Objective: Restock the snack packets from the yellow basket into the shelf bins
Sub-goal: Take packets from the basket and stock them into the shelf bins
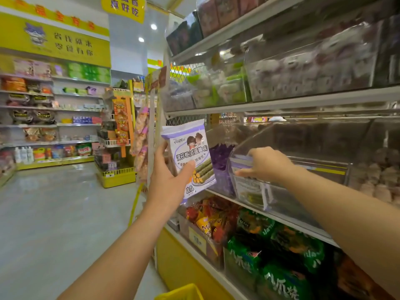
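Yellow basket (181, 292): contents unseen | left hand (167, 180) grips purple packet (190, 161) | right hand (268, 164) holds second packet (249, 189) inside clear bin (287, 200)

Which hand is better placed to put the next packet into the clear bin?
Probably left: the left hand grips a purple packet beside the clear bin, while the right hand reaches into that bin.

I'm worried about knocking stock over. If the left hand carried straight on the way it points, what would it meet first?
Probably the clear bin holding dark purple packets, struck by the snack packet the left hand grips; depth is unclear.
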A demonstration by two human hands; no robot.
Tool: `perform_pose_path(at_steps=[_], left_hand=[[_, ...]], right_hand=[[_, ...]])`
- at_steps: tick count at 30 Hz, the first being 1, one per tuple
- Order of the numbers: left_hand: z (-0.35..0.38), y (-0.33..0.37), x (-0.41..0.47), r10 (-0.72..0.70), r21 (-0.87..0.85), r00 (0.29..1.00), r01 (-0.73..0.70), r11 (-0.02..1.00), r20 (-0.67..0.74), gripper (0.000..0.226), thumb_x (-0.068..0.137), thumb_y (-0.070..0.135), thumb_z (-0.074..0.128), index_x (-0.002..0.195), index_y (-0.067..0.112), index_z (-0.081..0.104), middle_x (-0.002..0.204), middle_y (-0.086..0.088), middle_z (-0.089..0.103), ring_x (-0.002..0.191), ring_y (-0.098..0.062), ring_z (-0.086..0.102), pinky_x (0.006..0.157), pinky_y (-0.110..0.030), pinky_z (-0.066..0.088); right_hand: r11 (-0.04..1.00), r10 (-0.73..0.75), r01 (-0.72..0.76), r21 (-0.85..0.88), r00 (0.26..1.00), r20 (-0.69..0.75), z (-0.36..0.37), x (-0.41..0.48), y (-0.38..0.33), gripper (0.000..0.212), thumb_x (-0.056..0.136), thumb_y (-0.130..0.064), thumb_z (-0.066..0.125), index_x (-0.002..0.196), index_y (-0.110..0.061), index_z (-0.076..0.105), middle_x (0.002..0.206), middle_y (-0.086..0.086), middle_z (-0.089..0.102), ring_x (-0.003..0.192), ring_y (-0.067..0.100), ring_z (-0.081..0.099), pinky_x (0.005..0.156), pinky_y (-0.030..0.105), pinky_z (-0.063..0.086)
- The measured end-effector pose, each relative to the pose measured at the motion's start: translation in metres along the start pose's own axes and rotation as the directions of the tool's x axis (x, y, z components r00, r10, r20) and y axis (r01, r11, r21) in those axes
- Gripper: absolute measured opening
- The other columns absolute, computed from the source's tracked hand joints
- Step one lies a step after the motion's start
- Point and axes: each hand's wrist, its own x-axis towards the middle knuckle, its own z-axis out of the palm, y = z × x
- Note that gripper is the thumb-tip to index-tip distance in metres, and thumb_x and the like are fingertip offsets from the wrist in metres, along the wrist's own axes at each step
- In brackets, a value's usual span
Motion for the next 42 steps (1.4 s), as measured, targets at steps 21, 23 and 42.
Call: perform_pose_path(at_steps=[21, 23, 42], left_hand=[[0.107, 0.041, 0.055, 0.114, -0.395, 0.839, 0.127, 0.91, 0.532, 0.054, 0.069, 0.029, 0.078, 0.119, 0.023, 0.058, 0.114, -0.001, 0.071, 0.105, -0.022, 0.068, 0.084, -0.037, 0.056], [0.116, 0.05, 0.058, 0.147, -0.362, 0.823, 0.076, 0.929, 0.549, 0.052, 0.072, 0.032, 0.078, 0.119, 0.027, 0.058, 0.115, 0.002, 0.07, 0.108, -0.019, 0.066, 0.092, -0.04, 0.052], [0.122, -0.034, 0.037, 0.296, 0.276, 0.816, -0.472, 0.837, 0.496, 0.043, 0.097, 0.054, 0.032, 0.132, 0.034, 0.047, 0.128, 0.021, 0.045, 0.121, 0.002, 0.037, 0.109, -0.042, 0.033]], right_hand=[[0.414, -0.304, 0.163, 0.896, 0.952, -0.032, -0.106, -0.028, 0.054, 0.06, 0.07, -0.021, 0.077, 0.125, -0.02, 0.053, 0.111, 0.008, 0.071, 0.099, 0.026, 0.07, 0.081, 0.04, 0.058], [0.475, -0.31, 0.23, 0.849, 0.947, -0.083, -0.112, -0.032, 0.059, 0.045, 0.074, -0.019, 0.075, 0.116, -0.022, 0.061, 0.104, 0.001, 0.074, 0.095, 0.019, 0.071, 0.074, 0.031, 0.059], [0.902, 0.136, -0.037, 0.43, 0.97, -0.2, -0.027, 0.015, 0.033, 0.041, 0.079, -0.028, 0.075, 0.111, -0.015, 0.051, 0.099, 0.005, 0.065, 0.092, 0.025, 0.063, 0.083, 0.044, 0.054]])
